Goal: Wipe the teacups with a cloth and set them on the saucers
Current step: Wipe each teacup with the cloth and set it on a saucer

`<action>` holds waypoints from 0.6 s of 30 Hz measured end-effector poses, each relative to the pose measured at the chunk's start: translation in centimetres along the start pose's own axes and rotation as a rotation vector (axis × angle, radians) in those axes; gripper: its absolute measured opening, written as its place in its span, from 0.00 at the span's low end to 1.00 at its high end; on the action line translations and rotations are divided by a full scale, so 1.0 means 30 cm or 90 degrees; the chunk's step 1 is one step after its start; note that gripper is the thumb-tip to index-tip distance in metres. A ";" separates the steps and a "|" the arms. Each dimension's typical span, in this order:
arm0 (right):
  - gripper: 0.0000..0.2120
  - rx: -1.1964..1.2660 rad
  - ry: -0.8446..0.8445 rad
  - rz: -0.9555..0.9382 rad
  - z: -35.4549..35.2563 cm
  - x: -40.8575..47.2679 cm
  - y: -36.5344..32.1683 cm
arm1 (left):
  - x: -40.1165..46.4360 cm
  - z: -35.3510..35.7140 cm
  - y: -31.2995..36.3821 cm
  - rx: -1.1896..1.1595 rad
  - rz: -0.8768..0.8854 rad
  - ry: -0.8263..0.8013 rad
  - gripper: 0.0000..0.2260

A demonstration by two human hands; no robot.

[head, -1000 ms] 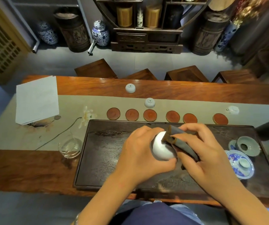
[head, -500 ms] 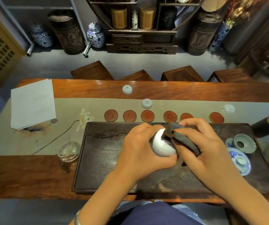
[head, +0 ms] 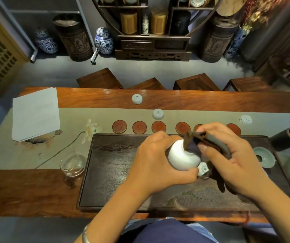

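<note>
Cloth (head: pixel 209 142) shifted; dark tray (head: pixel 116 172) on wooden table (head: pixel 27 190).

Saucers (head: pixel 139 127) in a row behind tray (head: pixel 116 172)

The held teacup (head: pixel 182 157) is plain white and glossy, tilted on its side above the dark tray (head: pixel 116 181), its mouth turned toward the cloth (head: pixel 209 144). The cloth is dark, brown and grey, folded; one corner is tucked into the cup's mouth, and a loose end hangs down over the tray. Another small white cup (head: pixel 203 169) shows just beneath it over the tray. Six round reddish-brown saucers (head: pixel 119 126) lie in a row just beyond the tray's far edge, all bare. Beyond them three white cups stand upside down: one (head: pixel 158 114) near the row, one (head: pixel 137 99) farther back, one (head: pixel 245 119) beyond the row's right end.
</note>
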State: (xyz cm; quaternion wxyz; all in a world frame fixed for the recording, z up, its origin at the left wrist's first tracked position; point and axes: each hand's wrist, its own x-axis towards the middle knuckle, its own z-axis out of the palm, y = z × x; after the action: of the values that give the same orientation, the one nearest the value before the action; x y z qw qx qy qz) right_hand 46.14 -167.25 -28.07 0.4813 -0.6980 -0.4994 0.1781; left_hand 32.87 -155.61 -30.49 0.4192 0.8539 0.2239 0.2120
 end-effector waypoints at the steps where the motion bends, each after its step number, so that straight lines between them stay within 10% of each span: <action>1: 0.10 0.015 0.031 -0.001 -0.004 0.002 -0.007 | 0.009 -0.001 -0.001 0.007 0.002 0.002 0.23; 8: 0.12 -0.217 -0.050 -0.127 0.024 0.019 -0.055 | 0.038 -0.009 -0.001 -0.016 0.031 0.007 0.18; 18: 0.08 -0.122 -0.091 -0.141 -0.020 -0.016 -0.025 | 0.034 -0.017 0.011 -0.029 0.038 -0.025 0.20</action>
State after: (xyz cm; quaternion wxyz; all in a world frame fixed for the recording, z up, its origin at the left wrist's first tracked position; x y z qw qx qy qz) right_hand 45.97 -167.93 -27.27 0.3920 -0.6668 -0.6215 0.1246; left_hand 33.49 -154.89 -29.76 0.4360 0.8546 0.1853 0.2128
